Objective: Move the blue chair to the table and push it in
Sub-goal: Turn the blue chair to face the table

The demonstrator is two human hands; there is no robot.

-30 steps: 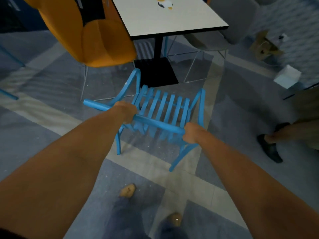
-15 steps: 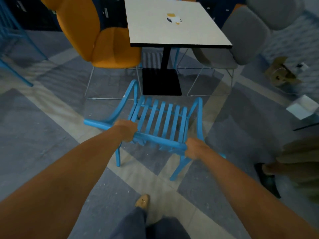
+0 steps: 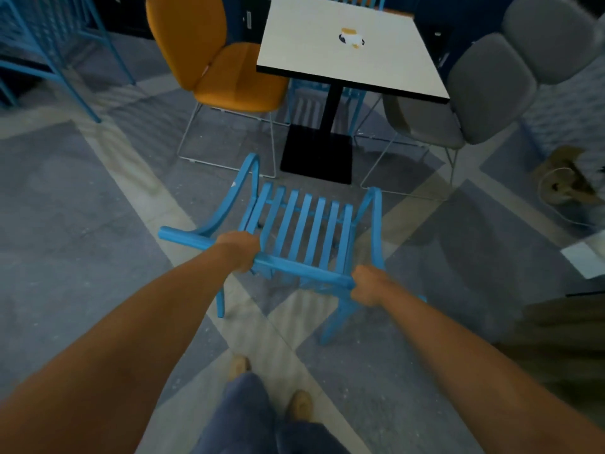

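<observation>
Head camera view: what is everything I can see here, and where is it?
Blue chair: one, slatted, centre floor, held by its top rail.
Table: one, white top, black pedestal, ahead of the chair.
Small item: one, orange, white and dark, on the table; too blurred to name.
Orange chair: one, left of the table.
Grey chair: one, right of the table.
Left hand: grip on the rail.
Right hand: grip on the rail's right end.
</observation>
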